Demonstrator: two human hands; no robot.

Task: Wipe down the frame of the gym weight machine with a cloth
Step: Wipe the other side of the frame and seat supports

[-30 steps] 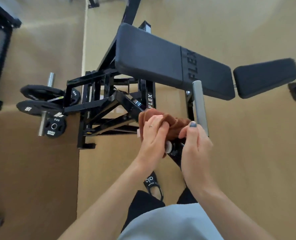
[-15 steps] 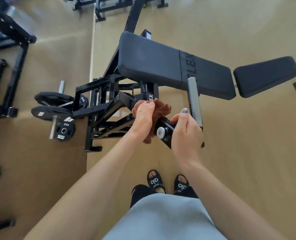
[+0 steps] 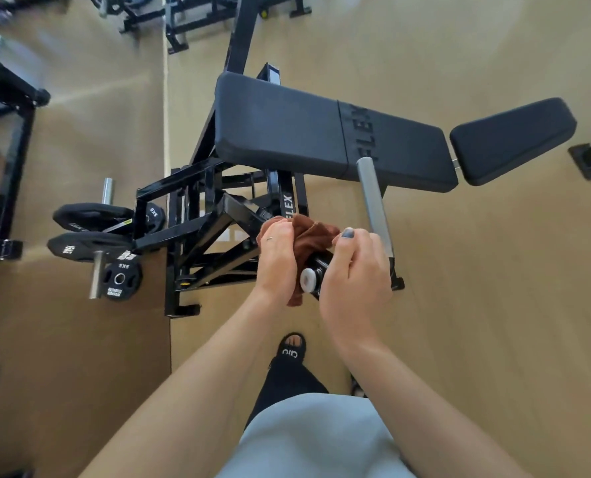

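A brown cloth [image 3: 313,234] is bunched over a black frame arm [image 3: 318,267] of the weight machine, just below the padded black bench [image 3: 287,129]. My left hand [image 3: 276,257] is closed on the cloth and presses it against the arm. My right hand [image 3: 354,274] grips the same arm beside its white end cap [image 3: 308,280], thumb touching the cloth. A grey handle bar [image 3: 373,205] runs up from behind my right hand toward the bench. The black frame [image 3: 214,232] spreads out to the left.
Black weight plates [image 3: 90,232] hang on steel pegs at the frame's left end. A second black pad [image 3: 511,139] sits to the right. More black equipment stands at the far left [image 3: 7,160] and at the top [image 3: 200,15]. My sandalled foot [image 3: 290,350] is on the tan floor below.
Both hands and the cloth have slid up the frame arm away from me, uncovering the white end cap. The view has pulled back, showing more floor and equipment.
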